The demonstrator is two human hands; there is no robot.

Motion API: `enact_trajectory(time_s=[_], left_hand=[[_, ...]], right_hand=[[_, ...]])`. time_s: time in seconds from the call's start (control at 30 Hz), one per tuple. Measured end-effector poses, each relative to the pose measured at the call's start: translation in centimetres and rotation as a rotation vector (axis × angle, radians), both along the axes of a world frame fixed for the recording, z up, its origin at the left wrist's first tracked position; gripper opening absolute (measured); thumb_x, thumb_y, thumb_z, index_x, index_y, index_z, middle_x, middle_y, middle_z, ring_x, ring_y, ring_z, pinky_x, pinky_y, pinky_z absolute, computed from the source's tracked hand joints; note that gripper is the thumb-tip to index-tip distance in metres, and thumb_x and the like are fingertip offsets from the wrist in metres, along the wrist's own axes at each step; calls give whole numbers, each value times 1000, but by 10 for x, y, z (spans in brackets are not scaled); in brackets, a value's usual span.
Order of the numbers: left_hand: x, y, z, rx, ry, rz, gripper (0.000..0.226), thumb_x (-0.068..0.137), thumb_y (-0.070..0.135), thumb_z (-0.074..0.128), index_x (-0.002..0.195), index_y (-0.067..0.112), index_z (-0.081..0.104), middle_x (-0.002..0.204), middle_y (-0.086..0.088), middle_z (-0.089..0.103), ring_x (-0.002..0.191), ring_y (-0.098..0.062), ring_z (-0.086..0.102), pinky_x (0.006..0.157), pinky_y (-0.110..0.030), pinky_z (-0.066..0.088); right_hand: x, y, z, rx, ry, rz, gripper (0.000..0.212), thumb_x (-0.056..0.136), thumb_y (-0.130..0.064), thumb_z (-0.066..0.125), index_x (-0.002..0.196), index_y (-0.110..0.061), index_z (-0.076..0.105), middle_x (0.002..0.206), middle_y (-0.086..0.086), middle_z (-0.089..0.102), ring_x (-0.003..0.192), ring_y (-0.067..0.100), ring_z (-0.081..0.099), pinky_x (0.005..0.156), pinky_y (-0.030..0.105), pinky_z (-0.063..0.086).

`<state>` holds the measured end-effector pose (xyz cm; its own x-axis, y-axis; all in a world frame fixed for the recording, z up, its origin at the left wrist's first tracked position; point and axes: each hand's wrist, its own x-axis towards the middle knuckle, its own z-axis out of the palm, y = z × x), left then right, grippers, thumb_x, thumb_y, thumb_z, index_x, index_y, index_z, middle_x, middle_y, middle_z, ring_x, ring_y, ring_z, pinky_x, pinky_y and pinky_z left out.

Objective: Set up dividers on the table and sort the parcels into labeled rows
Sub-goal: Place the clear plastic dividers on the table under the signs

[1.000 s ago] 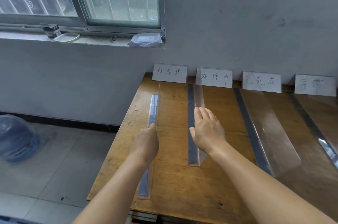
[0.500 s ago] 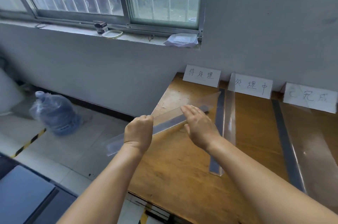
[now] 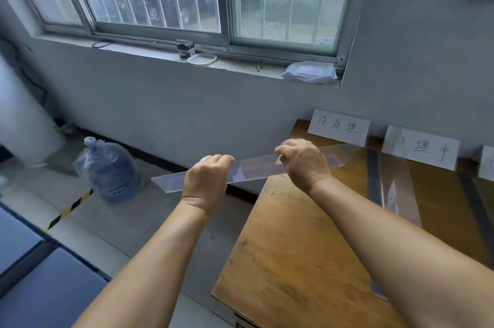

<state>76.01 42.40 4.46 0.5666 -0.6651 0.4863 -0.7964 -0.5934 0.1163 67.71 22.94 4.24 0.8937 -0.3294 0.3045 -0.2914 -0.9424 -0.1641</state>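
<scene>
A worn, scratched wooden table (image 3: 294, 247) is seen at the lower right of the frame, against a grey painted wall. Along its far edge white paper labels are propped: the leftmost label (image 3: 338, 127) is hand-written 待处理, the next label (image 3: 425, 148) is partly read as 理中 behind a clear upright divider (image 3: 395, 186) standing on the table. A long, thin, transparent plastic divider strip (image 3: 254, 168) is held in the air at mid-frame, slanting from lower left to upper right, half over the floor and half over the table's left corner. It is gripped near its middle by the left hand (image 3: 205, 180), fingers curled round it, and pinched further right by the right hand (image 3: 304, 159). A blue water jug wrapped in plastic (image 3: 107, 167) is seen on the floor at left.
</scene>
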Motion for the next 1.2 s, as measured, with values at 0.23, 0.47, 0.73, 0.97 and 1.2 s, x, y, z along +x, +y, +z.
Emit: enact_trajectory(time_s=[0.23, 0.47, 0.73, 0.97, 1.2], left_hand=[[80, -20, 11, 60, 6, -21, 49, 92, 1, 54, 140, 9, 46, 147, -10, 43, 143, -26, 28, 117, -34, 7], [65, -62, -2, -24, 720, -268, 52, 99, 25, 47, 148, 17, 32, 153, -2, 35, 140, -17, 31, 110, -29, 26], [21, -99, -54, 142, 1209, -452, 43, 103, 26, 32, 146, 29, 37, 142, -4, 50, 126, -29, 49, 100, -38, 44], [12, -103, -74, 174, 1455, -475, 44, 104, 28, 33, 148, 30, 31, 148, 4, 40, 131, -14, 43, 94, -30, 44], [19, -107, -75, 86, 1505, -381, 48, 101, 34, 43, 147, 26, 33, 136, -5, 51, 123, -17, 51, 83, -34, 57]], right_hand=[[45, 16, 6, 146, -3, -194, 26, 99, -22, 45, 99, -23, 70, 99, 0, 59, 83, 19, 54, 63, 25, 38], [46, 30, 9, 401, -150, -473, 23, 92, -22, 51, 92, -17, 73, 96, 3, 62, 84, 19, 55, 68, 26, 40], [-3, 38, -20, 592, -150, -680, 21, 92, -23, 55, 84, -16, 73, 88, 5, 65, 74, 17, 55, 53, 20, 33], [-24, 45, -36, 789, -31, -604, 28, 98, -23, 42, 89, -16, 67, 83, 0, 64, 79, 18, 57, 55, 23, 37], [-34, 53, -42, 1187, 44, -404, 58, 91, -15, 59, 142, -32, 36, 136, -6, 47, 119, 20, 51, 89, 36, 54]])
